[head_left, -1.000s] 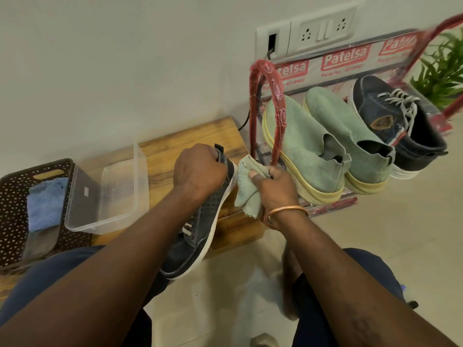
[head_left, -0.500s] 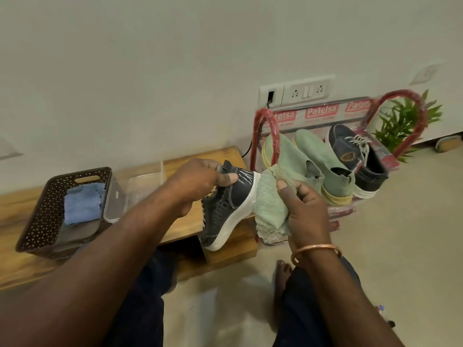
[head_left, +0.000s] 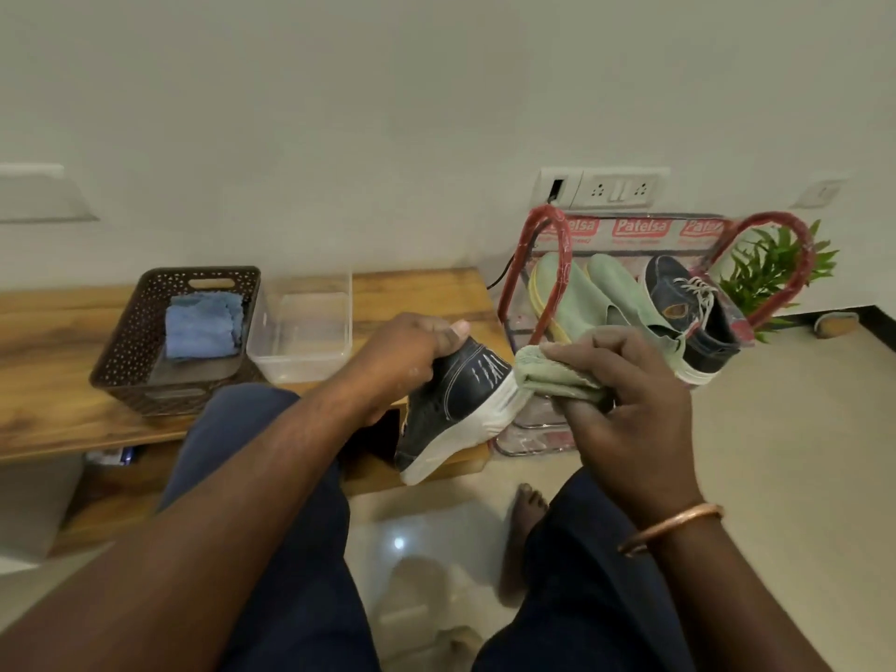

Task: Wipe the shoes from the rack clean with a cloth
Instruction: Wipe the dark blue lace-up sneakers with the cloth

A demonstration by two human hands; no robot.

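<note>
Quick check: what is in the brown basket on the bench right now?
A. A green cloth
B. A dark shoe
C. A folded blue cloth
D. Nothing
C: a folded blue cloth lies in the basket; the green cloth is in the right hand, the dark shoe in the left hand.

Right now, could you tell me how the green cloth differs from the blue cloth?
The green cloth is bunched in the right hand against the dark shoe that the left hand holds; the blue cloth lies untouched in the brown basket. The green one is crumpled, the blue one lies flatter. Both look like soft cleaning cloths.
</note>
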